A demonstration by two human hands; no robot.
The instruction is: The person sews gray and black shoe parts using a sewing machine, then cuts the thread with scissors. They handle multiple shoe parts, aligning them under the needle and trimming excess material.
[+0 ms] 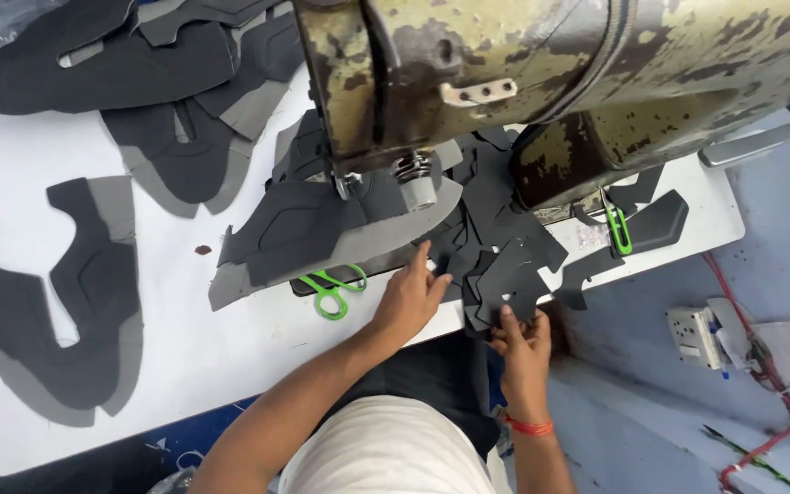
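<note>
On the far left of the white table, flat dark-grey and black shoe-upper cutouts lie spread out, matte fabric bonded on lighter grey backing, curved outlines. Centre: a larger layered upper panel sits under the presser foot of an old sewing machine, paint chipped, olive and rust. Green-handled scissors lie just beside the panel's near edge. Left hand rests palm down on the table edge, fingers spread and loose, tips touching the panel's near corner, gripping nothing. Right of it, right hand pinches a small black cut piece at its near edge, fingers closed on it; the piece runs up and away from the fingers toward the machine, on top of a loose pile of similar black pieces. Right hand is the nearer one. Green thread snips lie further right by the machine base.
</note>
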